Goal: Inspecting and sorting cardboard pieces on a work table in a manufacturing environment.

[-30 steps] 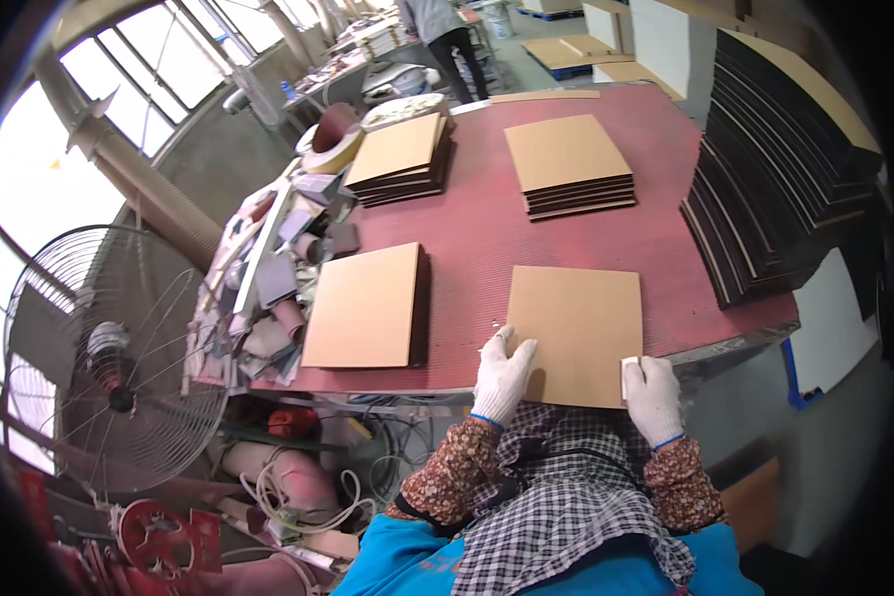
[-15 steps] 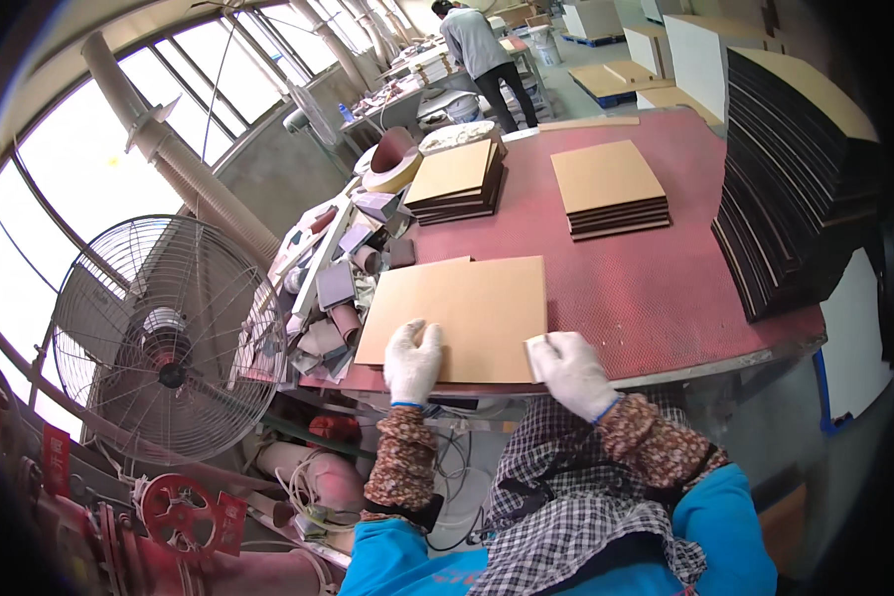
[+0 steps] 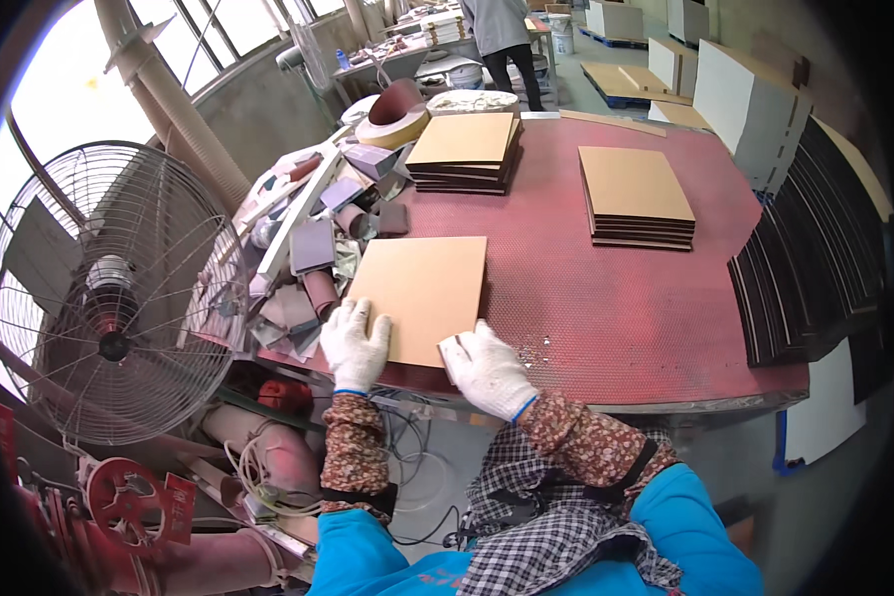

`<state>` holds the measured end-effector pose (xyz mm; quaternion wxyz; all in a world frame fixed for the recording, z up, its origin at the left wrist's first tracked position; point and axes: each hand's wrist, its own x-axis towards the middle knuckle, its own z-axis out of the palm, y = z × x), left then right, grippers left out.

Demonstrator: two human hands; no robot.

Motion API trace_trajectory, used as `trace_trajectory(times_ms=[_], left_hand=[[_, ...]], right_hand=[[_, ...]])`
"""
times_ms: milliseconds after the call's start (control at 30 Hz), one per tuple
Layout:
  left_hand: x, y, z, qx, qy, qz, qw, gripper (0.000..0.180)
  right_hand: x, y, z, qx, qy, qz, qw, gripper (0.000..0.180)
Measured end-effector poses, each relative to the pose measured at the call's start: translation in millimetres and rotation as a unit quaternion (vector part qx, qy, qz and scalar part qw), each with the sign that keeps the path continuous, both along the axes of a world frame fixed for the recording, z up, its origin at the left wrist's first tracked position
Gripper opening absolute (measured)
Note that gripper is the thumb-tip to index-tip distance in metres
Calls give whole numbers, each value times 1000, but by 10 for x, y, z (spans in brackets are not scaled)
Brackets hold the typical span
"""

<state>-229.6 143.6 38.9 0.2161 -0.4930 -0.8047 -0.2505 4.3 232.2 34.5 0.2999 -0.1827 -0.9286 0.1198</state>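
Note:
A tan flat board (image 3: 425, 288) lies near the table's front edge, its dark edge showing on the right side. My left hand (image 3: 356, 348), in a white knit glove, rests over its left front corner with thumb and fingers apart. At the front right corner my right hand (image 3: 489, 372), gloved too, is closed on a small pale flat piece (image 3: 450, 354) set against the board's edge. The glove hides most of that piece, so its kind is unclear.
Two stacks of tan boards, left (image 3: 464, 141) and right (image 3: 636, 184), stand farther back on the red table (image 3: 556, 288). Sanding scraps and blocks (image 3: 313, 245) crowd its left side. A tall dark-edged board pile (image 3: 815, 258) rises right; a caged fan (image 3: 114, 298) stands left. A person (image 3: 502, 40) works beyond.
Two offset boards showed before; now they appear as one outline, the top one shifted left. Both my hands are closer together. The whole view has shifted.

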Motion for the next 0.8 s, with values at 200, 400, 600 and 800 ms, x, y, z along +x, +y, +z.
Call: trace_trajectory(times_ms=[200, 400, 600, 800], left_hand=[[-138, -37, 13, -28, -44, 7, 999, 48], [347, -156, 73, 201, -42, 2, 979, 42], [1744, 235, 323, 148, -202, -291, 924, 43], [2264, 1764, -88, 57, -657, -308, 686, 67]], right_hand=[[22, -71, 200, -153, 4, 1, 988, 23], [432, 234, -49, -474, 111, -78, 870, 31], [1385, 1168, -256, -337, 173, -274, 884, 43], [2487, 2273, -467, -395, 338, -319, 792, 42]])
